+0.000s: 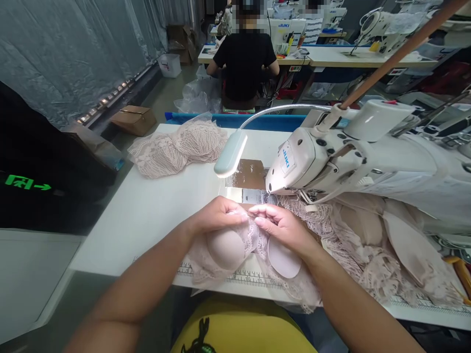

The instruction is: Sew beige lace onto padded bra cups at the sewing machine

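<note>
A pale pink lace bra (225, 247) with two moulded cups lies at the table's front edge, its lace hanging over the edge. My left hand (221, 214) pinches the lace at the bra's upper middle. Close beside it, my right hand (277, 223) grips the same lace with thumb and fingers. The fingertips of both hands nearly meet, just in front of the sewing machine's metal plate (253, 196). The white sewing machine (312, 157) reaches in from the right, its head above and right of my hands.
Folded lace pieces (180, 147) lie at the table's back left. More lace and cups (368, 240) are heaped under the machine arm. A lamp (231, 153) on a bendable neck hangs over the table (154, 206). A ruler strip (250, 278) runs along the front edge. Ahead sits a person (246, 63).
</note>
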Action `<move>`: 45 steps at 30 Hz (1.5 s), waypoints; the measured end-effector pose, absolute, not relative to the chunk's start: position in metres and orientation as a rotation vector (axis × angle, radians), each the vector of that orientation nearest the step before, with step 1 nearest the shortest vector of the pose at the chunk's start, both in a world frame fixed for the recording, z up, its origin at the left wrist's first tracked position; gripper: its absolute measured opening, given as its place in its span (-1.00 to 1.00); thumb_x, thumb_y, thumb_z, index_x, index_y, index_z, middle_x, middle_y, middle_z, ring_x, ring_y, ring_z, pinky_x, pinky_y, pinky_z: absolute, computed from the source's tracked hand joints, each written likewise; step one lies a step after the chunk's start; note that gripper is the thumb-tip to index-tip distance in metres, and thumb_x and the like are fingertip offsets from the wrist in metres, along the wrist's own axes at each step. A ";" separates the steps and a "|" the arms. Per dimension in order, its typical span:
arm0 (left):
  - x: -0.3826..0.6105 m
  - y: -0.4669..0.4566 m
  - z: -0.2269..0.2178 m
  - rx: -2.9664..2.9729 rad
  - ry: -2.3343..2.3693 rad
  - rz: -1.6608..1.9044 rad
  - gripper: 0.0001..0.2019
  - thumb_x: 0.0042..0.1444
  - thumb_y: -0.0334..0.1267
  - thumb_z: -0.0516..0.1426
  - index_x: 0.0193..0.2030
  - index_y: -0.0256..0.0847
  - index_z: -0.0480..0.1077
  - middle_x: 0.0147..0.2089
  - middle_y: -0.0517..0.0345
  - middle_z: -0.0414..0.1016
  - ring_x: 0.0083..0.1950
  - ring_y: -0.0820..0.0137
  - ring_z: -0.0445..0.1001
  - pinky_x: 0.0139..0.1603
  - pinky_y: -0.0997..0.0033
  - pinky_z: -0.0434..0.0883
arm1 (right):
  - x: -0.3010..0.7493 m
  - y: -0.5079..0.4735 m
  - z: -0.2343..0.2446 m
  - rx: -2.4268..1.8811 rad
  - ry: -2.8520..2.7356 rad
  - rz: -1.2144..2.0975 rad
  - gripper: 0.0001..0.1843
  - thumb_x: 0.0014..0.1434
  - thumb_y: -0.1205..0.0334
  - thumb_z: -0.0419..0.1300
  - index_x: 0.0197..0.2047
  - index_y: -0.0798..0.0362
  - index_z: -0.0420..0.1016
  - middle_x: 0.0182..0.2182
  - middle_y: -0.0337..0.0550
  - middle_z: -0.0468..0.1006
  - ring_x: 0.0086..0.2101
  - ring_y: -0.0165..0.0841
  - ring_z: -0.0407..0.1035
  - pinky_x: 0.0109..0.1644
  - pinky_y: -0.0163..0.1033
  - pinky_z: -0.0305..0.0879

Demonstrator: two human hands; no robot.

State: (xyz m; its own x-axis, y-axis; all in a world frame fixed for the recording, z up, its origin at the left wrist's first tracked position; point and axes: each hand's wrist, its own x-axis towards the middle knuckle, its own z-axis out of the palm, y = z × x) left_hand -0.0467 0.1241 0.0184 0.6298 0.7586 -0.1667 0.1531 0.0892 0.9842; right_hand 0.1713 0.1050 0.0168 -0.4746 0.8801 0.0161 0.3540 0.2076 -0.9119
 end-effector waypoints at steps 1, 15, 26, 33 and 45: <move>-0.046 0.124 0.018 1.438 0.813 0.526 -0.72 0.06 -0.14 0.17 -0.53 -0.31 0.35 -0.54 0.24 0.21 -0.47 0.53 0.17 -0.46 0.51 0.11 | 0.169 0.104 0.017 -1.156 -1.921 1.247 -0.71 0.21 0.03 0.15 -0.10 0.02 0.48 -0.30 -0.16 0.53 -0.30 -0.32 0.40 -0.20 -0.21 0.34; -0.040 0.122 0.018 1.420 0.824 0.487 -0.65 0.04 -0.12 0.17 -0.59 -0.29 0.20 -0.55 0.29 0.01 -0.48 0.55 0.00 -0.50 0.49 -0.07 | 0.160 0.100 0.020 -1.150 -1.913 1.195 -0.86 0.18 0.16 0.19 -0.22 0.02 0.49 -0.29 -0.19 0.55 -0.27 -0.33 0.42 -0.19 -0.23 0.31; -0.038 0.121 0.018 1.425 0.818 0.491 -0.74 0.08 -0.15 0.18 -0.48 -0.33 0.41 -0.52 0.24 0.26 -0.46 0.52 0.19 -0.43 0.51 0.14 | 0.158 0.100 0.011 -1.164 -1.645 1.305 -0.78 0.17 0.06 0.18 -0.22 0.03 0.42 -0.36 -0.19 0.48 -0.33 -0.34 0.39 -0.26 -0.24 0.32; -0.074 0.134 0.024 1.680 0.801 0.142 -0.73 -0.05 -0.22 0.25 -0.21 -0.26 0.37 -0.31 0.22 0.31 -0.32 0.46 0.25 -0.33 0.51 0.20 | 0.158 0.102 0.018 -1.303 -1.833 1.371 -0.79 0.16 0.08 0.17 -0.32 0.06 0.46 -0.38 -0.20 0.47 -0.34 -0.33 0.35 -0.24 -0.23 0.25; -0.075 0.130 0.027 1.664 0.892 0.396 -0.66 0.05 -0.23 0.20 -0.02 -0.22 0.38 -0.39 0.26 0.20 -0.38 0.48 0.20 -0.38 0.51 0.16 | 0.152 0.102 0.016 -1.218 -1.758 1.479 -0.73 0.15 -0.01 0.17 -0.29 0.05 0.44 -0.44 -0.26 0.39 -0.45 -0.42 0.23 -0.37 -0.28 0.16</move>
State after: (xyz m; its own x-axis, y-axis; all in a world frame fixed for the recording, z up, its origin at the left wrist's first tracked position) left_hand -0.0747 0.1298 0.0271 0.6545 0.7308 -0.1937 0.3466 -0.0623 0.9359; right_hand 0.1524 0.1022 0.0159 -0.4499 0.8810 -0.1463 0.2948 -0.0081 -0.9555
